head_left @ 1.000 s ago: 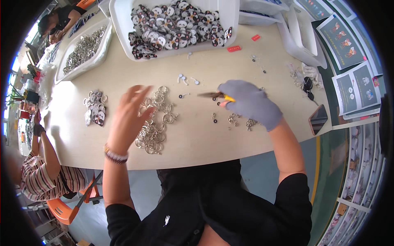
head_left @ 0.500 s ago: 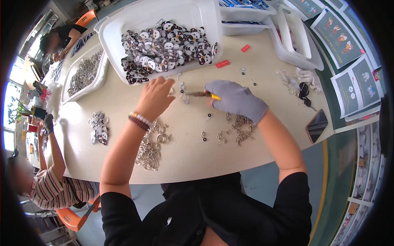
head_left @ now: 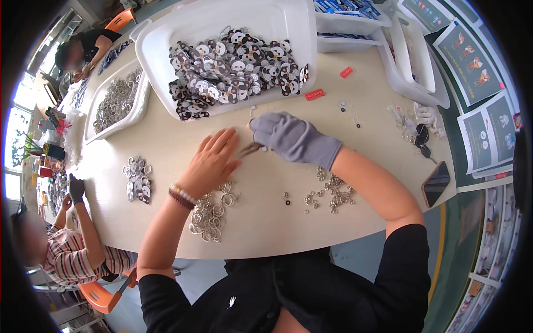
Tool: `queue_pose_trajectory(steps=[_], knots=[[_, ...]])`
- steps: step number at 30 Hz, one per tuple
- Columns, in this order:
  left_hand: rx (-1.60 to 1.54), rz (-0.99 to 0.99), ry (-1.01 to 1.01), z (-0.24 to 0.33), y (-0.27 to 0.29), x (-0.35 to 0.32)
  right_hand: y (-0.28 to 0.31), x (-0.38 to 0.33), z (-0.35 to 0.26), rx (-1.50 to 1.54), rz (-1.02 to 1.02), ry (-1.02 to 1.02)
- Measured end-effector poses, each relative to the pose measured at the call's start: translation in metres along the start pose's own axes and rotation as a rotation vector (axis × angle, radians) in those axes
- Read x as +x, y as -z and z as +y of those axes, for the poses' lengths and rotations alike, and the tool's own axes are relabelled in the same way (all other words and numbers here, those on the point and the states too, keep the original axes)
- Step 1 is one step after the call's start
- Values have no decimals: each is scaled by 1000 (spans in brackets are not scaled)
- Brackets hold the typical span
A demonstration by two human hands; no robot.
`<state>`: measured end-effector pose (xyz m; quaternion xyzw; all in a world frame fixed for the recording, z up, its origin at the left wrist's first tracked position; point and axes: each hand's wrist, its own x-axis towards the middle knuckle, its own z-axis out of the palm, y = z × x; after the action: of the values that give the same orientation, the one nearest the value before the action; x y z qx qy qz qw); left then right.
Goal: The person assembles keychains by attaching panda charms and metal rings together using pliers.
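My right hand (head_left: pixel 288 137), in a grey glove, is closed round a pair of pliers (head_left: pixel 249 150). Its metal jaws point left toward my left hand; the handles are hidden in the glove. My bare left hand (head_left: pixel 210 162), beaded bracelets at the wrist, hovers over or rests on the table with fingers stretched and thumb apart. I see nothing held in it. Small pale parts lie by the pliers, partly covered by the glove. Below my left hand is a pile of metal key rings (head_left: pixel 210 217). Small metal clasps or links (head_left: pixel 333 194) lie below my right wrist.
A large white bin (head_left: pixel 158 66) holds many panda-shaped charms. Left of it stands a white tray (head_left: pixel 143 100) of metal rings. A small group of panda keychains (head_left: pixel 137 178) lies at left. A phone (head_left: pixel 436 184) sits near the right edge. Two people work at left.
My right hand has moved left with the pliers, close to my left hand. The left fingers have straightened and lowered. The whole view has shifted slightly.
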<state>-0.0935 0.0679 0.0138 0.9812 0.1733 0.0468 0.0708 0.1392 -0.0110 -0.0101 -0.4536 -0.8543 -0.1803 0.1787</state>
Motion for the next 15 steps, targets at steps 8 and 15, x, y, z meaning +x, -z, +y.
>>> queue_pose_trajectory(steps=[8, 15], knots=[[-125, -38, 76, -1, 29, -25, 25, -39, 26, 126, -165, 47], [43, -16, -11, 18, -30, 64, 98, -82, 49, 135, -52, -355]])
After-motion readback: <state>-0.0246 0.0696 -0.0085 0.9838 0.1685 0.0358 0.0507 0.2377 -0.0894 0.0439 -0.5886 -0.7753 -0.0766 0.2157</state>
